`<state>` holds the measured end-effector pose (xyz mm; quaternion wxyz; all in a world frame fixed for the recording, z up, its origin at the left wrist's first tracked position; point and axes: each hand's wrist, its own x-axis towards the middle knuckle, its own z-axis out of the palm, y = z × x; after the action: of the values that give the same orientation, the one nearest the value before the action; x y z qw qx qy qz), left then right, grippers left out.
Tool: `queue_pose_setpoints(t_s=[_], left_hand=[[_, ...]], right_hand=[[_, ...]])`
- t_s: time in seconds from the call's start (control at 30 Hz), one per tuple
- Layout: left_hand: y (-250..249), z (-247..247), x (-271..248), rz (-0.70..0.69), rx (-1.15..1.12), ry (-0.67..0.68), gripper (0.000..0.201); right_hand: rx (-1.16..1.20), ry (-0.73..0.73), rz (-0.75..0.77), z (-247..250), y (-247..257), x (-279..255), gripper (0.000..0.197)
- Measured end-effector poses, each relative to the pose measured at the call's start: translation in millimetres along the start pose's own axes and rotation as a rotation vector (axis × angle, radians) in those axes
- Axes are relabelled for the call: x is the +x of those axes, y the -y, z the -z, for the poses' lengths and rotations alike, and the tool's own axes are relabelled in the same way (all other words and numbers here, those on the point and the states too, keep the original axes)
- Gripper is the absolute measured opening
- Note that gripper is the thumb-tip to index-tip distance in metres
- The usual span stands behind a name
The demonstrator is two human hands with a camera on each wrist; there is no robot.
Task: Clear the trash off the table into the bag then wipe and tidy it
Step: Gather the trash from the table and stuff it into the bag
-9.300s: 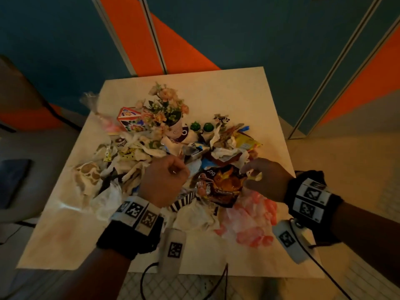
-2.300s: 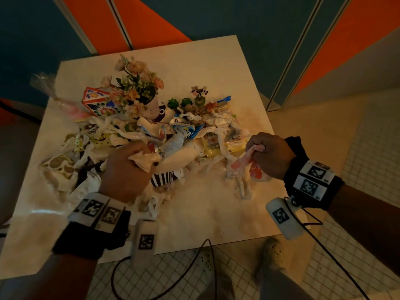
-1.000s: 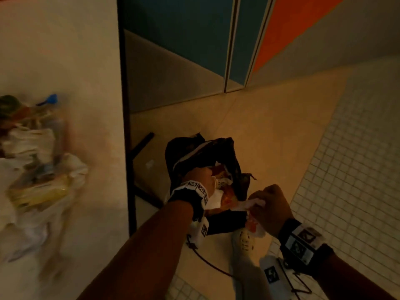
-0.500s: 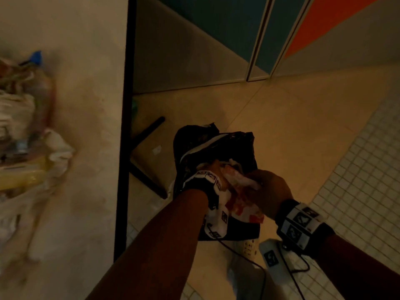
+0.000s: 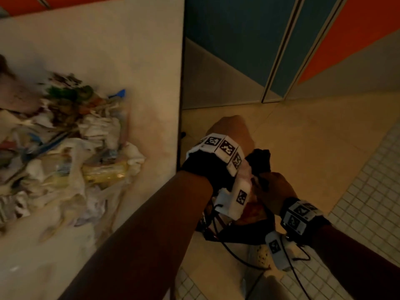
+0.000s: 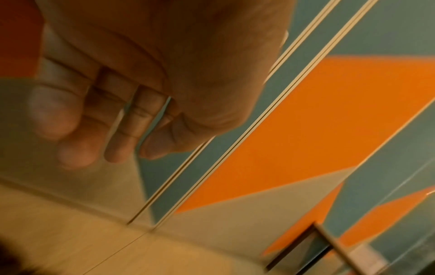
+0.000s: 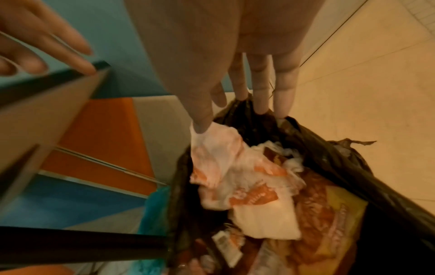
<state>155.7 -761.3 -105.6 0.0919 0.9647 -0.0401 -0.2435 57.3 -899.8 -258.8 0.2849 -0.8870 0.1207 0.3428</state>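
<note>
A black trash bag (image 7: pixel 329 158) stands open on the floor just right of the table (image 5: pixel 140 61), with wrappers inside. My right hand (image 7: pixel 237 111) is over its mouth, fingers straight and tips at the rim (image 5: pixel 258 161). The thumb tip touches a white and orange plastic wrapper (image 7: pixel 235 167) lying on top in the bag. My left hand (image 6: pixel 110 141) is raised above the bag, fingers relaxed and empty; it shows from behind in the head view (image 5: pixel 230 131). A blurred pile of crumpled trash (image 5: pixel 65 148) lies on the table at the left.
The table's right edge and a black leg (image 7: pixel 82 247) run close beside the bag. Teal and orange wall panels (image 5: pixel 324 50) stand behind. The floor is beige, tiled at the right. My shoe (image 5: pixel 262 254) and the wrist cables are below the bag.
After carrying trash from the table to the bag, my left hand has come up out of it empty. My right hand has loosened its grip on the white and orange wrapper.
</note>
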Motion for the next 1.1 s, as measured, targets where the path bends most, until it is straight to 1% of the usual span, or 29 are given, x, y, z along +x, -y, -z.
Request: queue_pose_setpoints(t_s=[0.03,0.1,0.13,0.2,0.27,0.37,0.47,0.53,0.63,0.7,0.77,0.87,0.9,0.93,1.03,1.1], left_hand=[[4,8,-4,-0.052,-0.058,-0.029,0.010],[15,32,-24,-0.102,-0.170,-0.073,0.008],[24,46,-36,-0.134,-0.211,-0.100,0.011],[50,73,-59,-0.161,-0.208,-0.160,0.019],[87,93,-79,-0.193,-0.195,-0.213,0.022],[154,119,-104,-0.141,-0.234,-0.263,0.015],[224,132,-124,-0.069,-0.179,-0.313,0.016],[265,137,-133,-0.064,-0.149,-0.363,0.017],[311,139,-144,-0.076,-0.109,-0.393,0.015],[333,135,-146,-0.090,-0.038,-0.420,0.030],[348,130,-147,-0.110,0.014,-0.370,0.049],[364,121,-146,-0.103,0.049,-0.162,0.074],[367,117,-145,-0.099,0.050,-0.105,0.077],[368,114,-144,-0.097,0.036,-0.080,0.077],[368,110,-137,-0.053,-0.012,-0.125,0.072],[366,110,-128,0.021,-0.019,-0.100,0.077]], right_hand=[[-0.017,-0.010,0.004,5,7,-7,0.058],[-0.036,-0.038,0.041,18,27,-24,0.053],[-0.032,-0.056,0.065,27,39,-34,0.051],[0.010,-0.111,0.115,44,67,-54,0.049],[0.050,-0.185,0.192,58,98,-74,0.047],[0.080,-0.235,0.311,66,150,-97,0.040],[0.045,-0.274,0.414,66,208,-110,0.039],[0.042,-0.309,0.474,62,246,-116,0.038],[0.028,-0.305,0.490,40,291,-125,0.041],[-0.045,-0.245,0.460,20,313,-129,0.047],[-0.112,-0.190,0.398,3,331,-130,0.054],[-0.098,-0.152,0.327,-12,354,-133,0.063],[-0.094,-0.152,0.314,-16,361,-133,0.066],[-0.110,-0.155,0.309,-20,366,-132,0.069],[-0.226,-0.125,0.329,-32,373,-129,0.081],[-0.298,-0.074,0.332,-37,376,-129,0.092]])
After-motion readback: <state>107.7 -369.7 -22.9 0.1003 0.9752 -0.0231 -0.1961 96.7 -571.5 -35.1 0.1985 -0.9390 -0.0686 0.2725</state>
